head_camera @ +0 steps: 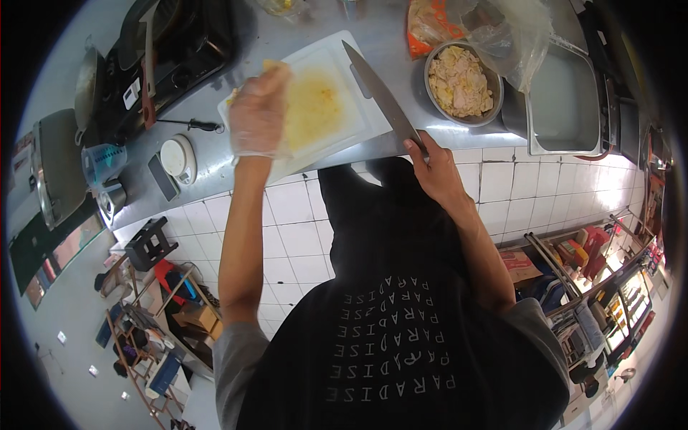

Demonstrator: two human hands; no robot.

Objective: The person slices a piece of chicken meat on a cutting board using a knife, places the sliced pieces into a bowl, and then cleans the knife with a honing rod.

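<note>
My left hand (258,115), in a clear plastic glove and blurred, is over the left side of a white cutting board (303,56). A small pale yellow piece of food (275,65) shows at its fingertips, seemingly pinched there. Yellow bits of food (233,95) peek out beside that hand. A wet yellow stain marks the board's middle. My bare right hand (438,169) grips a chef's knife (384,94) at the counter's front edge, its blade slanting up across the board's right side. Right of the knife stands a round metal bowl (480,121) heaped with chopped pale meat (461,83).
A printed plastic bag (424,29) and a clear bag (505,48) lie behind the bowl, near a deep steel pan (564,148). Leftward are a sharpening steel (201,126), kitchen scale (176,153), phone (163,177), blue-tinted plastic jug (105,161) and black stove (207,59).
</note>
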